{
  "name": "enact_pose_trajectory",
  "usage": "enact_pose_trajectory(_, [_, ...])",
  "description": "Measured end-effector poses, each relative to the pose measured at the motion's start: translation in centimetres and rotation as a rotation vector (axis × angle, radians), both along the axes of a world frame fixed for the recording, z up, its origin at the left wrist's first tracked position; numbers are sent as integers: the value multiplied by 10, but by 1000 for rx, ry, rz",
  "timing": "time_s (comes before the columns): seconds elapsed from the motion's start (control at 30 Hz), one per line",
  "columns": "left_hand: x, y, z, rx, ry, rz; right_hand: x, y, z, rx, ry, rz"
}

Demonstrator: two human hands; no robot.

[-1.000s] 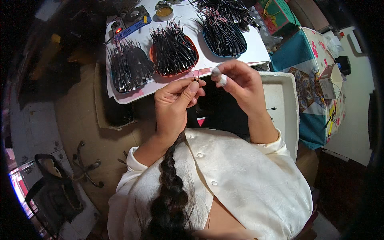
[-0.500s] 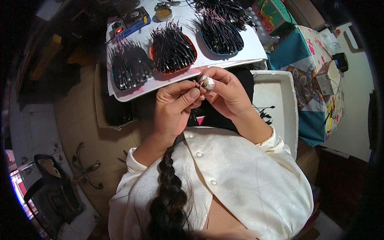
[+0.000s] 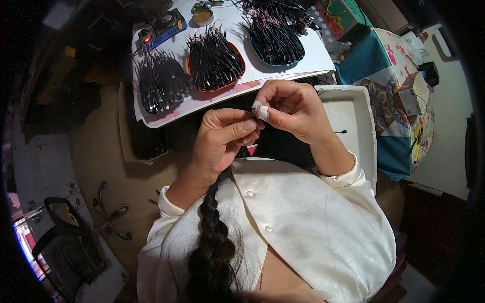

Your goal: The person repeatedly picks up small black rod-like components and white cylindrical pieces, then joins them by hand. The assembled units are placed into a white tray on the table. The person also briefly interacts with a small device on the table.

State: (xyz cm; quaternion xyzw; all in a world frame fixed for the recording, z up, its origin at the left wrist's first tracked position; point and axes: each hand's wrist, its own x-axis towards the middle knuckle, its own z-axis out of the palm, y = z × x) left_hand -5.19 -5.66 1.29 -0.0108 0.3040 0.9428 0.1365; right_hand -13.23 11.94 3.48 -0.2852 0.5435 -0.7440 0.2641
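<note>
My left hand [image 3: 221, 137] and my right hand [image 3: 297, 112] meet in front of my chest, fingertips almost touching. The left thumb and forefinger are pinched on a thin cable, mostly hidden by the fingers. White tape [image 3: 262, 112] wraps the right thumb, which presses against the right forefinger at the cable's end; the fine wires there are too small to make out. Beyond the hands, black cables with bare reddish ends stand bunched in a left pile [image 3: 160, 83], an orange-rimmed bowl [image 3: 214, 90] and a blue bowl [image 3: 275, 64].
The bowls stand on a white table [image 3: 242, 86]. A white foam box [image 3: 371, 121] with a few black cables is at my right, beside a cloth-covered table [image 3: 396, 151]. A blue device with a red light [image 3: 164, 35] and a small round tin [image 3: 203, 18] sit at the back.
My right hand has risen slightly and turned, its fingers curling more over the cable's end. Its forearm now covers more of the cables in the foam box.
</note>
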Motion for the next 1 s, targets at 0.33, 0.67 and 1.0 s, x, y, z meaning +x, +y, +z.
enact_pose_trajectory(0.33, [-4, 10, 0, -887, 373, 273, -8, 1, -17, -53, -391, 85])
enact_pose_trajectory(0.67, [-35, 9, -29, -620, 105, 297, -65, 19, -51, 118, -166, -188])
enact_pose_trajectory(1.0, [-51, 18, -44, -416, -62, 389, -184, 39, -88, 907, 836, -727])
